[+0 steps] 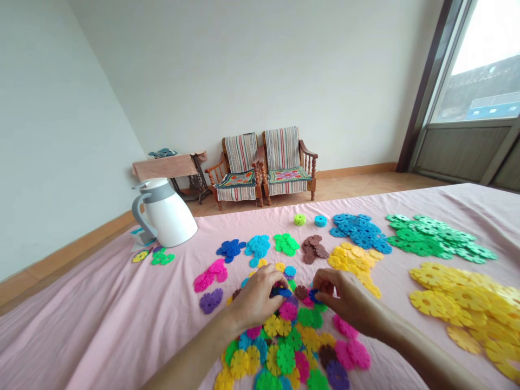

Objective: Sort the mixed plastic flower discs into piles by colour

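Note:
Both hands rest over a mixed heap of coloured snowflake discs (284, 346) on a pink cloth (101, 319). My left hand (258, 295) is curled, its fingertips pinched on a dark blue disc (284, 292). My right hand (345, 298) is also curled, pinching another dark blue disc (313, 296) at the heap's far edge. Beyond the hands lie small sorted piles: dark blue (230, 249), light blue (258, 246), green (286, 244), brown (314, 248), pink (210, 275) and purple (211, 300).
Large piles sit to the right: blue (359, 230), green (436, 237), yellow (467, 306) and a smaller yellow one (355, 260). A white jug (164, 211) stands at the far left. Two wooden armchairs (264, 168) and a small table (170, 165) stand by the wall.

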### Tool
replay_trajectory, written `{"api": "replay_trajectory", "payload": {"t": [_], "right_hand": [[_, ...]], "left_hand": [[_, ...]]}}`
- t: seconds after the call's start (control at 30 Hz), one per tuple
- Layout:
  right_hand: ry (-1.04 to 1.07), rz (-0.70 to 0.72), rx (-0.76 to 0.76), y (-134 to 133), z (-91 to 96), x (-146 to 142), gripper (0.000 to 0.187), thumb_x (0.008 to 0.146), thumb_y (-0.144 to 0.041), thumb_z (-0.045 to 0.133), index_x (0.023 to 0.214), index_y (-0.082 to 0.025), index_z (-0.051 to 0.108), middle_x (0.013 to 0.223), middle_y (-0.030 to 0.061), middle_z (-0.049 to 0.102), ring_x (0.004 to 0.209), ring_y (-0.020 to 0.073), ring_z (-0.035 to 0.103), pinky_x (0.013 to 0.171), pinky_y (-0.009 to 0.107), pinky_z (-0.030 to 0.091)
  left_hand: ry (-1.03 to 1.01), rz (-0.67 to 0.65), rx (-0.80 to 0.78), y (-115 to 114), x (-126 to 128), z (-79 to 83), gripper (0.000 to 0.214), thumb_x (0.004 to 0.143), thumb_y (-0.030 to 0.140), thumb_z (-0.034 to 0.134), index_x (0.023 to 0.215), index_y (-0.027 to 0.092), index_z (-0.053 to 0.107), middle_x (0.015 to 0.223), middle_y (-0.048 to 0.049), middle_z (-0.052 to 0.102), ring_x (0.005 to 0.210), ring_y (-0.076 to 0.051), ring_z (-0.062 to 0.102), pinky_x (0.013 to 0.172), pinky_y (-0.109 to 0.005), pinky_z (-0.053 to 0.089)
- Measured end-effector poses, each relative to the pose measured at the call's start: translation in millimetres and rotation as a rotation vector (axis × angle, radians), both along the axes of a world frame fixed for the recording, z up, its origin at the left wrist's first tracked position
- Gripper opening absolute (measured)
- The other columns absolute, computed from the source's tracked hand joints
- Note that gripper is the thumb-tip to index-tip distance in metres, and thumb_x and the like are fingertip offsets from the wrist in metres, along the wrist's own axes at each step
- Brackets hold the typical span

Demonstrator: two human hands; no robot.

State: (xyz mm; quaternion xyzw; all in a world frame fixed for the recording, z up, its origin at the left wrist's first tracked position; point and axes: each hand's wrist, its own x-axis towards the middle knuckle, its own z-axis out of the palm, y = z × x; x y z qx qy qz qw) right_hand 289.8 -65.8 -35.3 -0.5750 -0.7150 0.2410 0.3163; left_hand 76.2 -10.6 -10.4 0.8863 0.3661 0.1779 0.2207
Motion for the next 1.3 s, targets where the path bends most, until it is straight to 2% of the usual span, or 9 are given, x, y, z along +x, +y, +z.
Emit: {"api": "replay_trajectory", "payload": {"t": [0.2,0.33,0.47,0.6,0.73,0.83,0.97,1.13,1.3], "right_hand": [[0.047,-0.010,0.035,-1,6.5,-5,0.008,0.074,-0.016,0.055,0.070,-0.019,0.060,0.066,-0.0008,0.061,0.063,0.0129,0.054,0.059,0.025,0.039],[0.157,-0.006,0.014,-2,9.5,-11,0.008,0.075,-0.018,0.055,0.068,-0.019,0.060,0.062,-0.0021,0.060,0.059,0.0119,0.053,0.057,0.024,0.039],[0.273,-0.024,-0.002,-4,10.2,-18,0.008,0.075,-0.020,0.055,0.068,-0.019,0.054,0.059,-0.0029,0.058,0.055,0.0108,0.052,0.053,0.023,0.038],[0.320,-0.028,0.009,-5,8.6,-24,0.007,0.074,-0.021,0.055,0.067,-0.019,0.052,0.059,-0.0031,0.056,0.054,0.0105,0.051,0.051,0.023,0.038],[0.348,-0.008,0.017,-7,8.2,-28,0.009,0.076,-0.024,0.055,0.069,-0.019,0.053,0.060,-0.0016,0.058,0.056,0.0118,0.053,0.053,0.024,0.040],[0.342,-0.004,0.000,-6,7.3,-26,0.010,0.081,-0.027,0.052,0.074,-0.019,0.054,0.065,0.0005,0.063,0.059,0.0133,0.057,0.056,0.026,0.042],[0.214,-0.073,0.044,-2,1.0,-18,0.012,0.083,-0.028,0.049,0.075,-0.020,0.052,0.064,-0.0008,0.061,0.058,0.0137,0.056,0.055,0.026,0.041],[0.105,-0.103,0.102,2,-6.5,-12,0.012,0.083,-0.026,0.047,0.074,-0.020,0.051,0.063,-0.0020,0.057,0.057,0.0133,0.053,0.054,0.026,0.039],[0.076,-0.101,0.119,1,-7.3,-11,0.012,0.084,-0.024,0.045,0.074,-0.020,0.051,0.063,-0.0022,0.057,0.058,0.0132,0.052,0.055,0.027,0.039]], "left_hand": [[-0.161,0.080,-0.107,5,-2,-9.7,0.012,0.078,0.023,0.061,0.080,0.020,0.073,0.077,-0.0030,0.066,0.075,-0.017,0.059,0.067,-0.026,0.045],[-0.334,0.170,-0.286,-1,5,-12.6,0.018,0.079,0.029,0.060,0.081,0.015,0.071,0.076,-0.0045,0.068,0.069,-0.017,0.060,0.064,-0.026,0.046],[-0.474,0.129,-0.489,-11,13,-11.9,0.018,0.075,0.028,0.064,0.084,0.013,0.069,0.075,-0.0044,0.069,0.069,-0.016,0.061,0.064,-0.025,0.046],[-0.509,0.093,-0.550,-19,16,-12.1,0.015,0.074,0.026,0.064,0.082,0.014,0.068,0.071,-0.0024,0.067,0.064,-0.013,0.057,0.059,-0.022,0.043],[-0.488,0.092,-0.490,-19,16,-13.6,0.015,0.073,0.026,0.065,0.081,0.014,0.067,0.069,-0.0014,0.065,0.060,-0.011,0.055,0.055,-0.020,0.041],[-0.454,0.132,-0.375,-5,7,-12.1,0.015,0.073,0.026,0.063,0.079,0.013,0.066,0.068,-0.0017,0.065,0.060,-0.012,0.056,0.056,-0.021,0.042],[-0.393,0.439,-0.058,40,-24,-8.0,0.012,0.069,0.026,0.063,0.072,0.015,0.066,0.064,0.0001,0.065,0.059,-0.013,0.057,0.057,-0.022,0.044],[-0.371,0.643,0.022,100,-70,-7.0,0.007,0.067,0.024,0.064,0.068,0.017,0.064,0.060,-0.0007,0.065,0.060,-0.016,0.061,0.055,-0.023,0.046],[-0.303,0.735,0.108,112,-94,-6.9,0.014,0.066,0.017,0.064,0.080,0.016,0.066,0.071,-0.0035,0.068,0.064,-0.016,0.062,0.062,-0.026,0.049]]}}
